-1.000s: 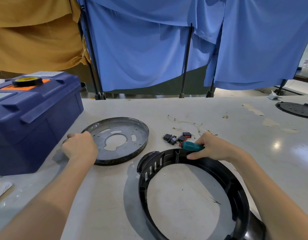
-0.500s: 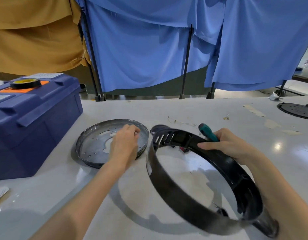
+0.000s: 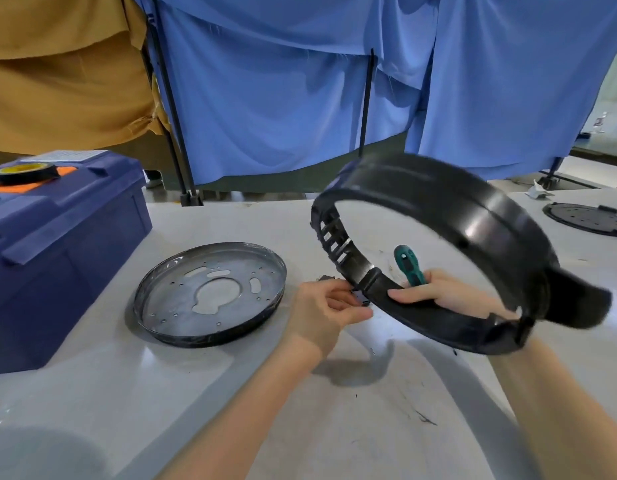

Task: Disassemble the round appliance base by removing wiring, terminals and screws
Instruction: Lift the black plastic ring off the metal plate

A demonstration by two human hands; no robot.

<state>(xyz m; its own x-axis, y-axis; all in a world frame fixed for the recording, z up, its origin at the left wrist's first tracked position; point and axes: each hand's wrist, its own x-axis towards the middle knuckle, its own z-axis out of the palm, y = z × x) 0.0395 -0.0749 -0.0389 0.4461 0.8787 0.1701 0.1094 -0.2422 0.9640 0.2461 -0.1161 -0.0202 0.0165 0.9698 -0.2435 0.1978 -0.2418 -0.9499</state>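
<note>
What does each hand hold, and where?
Right hand grips the black ring by its near rim, plus the green screwdriver by its handle; left hand pinches a small dark part.

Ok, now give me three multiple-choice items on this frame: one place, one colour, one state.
1. The metal plate lies: A. on the floor; B. on the table beside the blue toolbox; C. on a chair.
2. The screwdriver handle is: A. red; B. yellow; C. green.
3. The black ring is: A. flat on the table; B. lifted and tilted in the right hand; C. snapped in two.
Answers: B, it rests on the tabletop by the toolbox; C, green shows above the hand; B, its far side hangs high.
</note>
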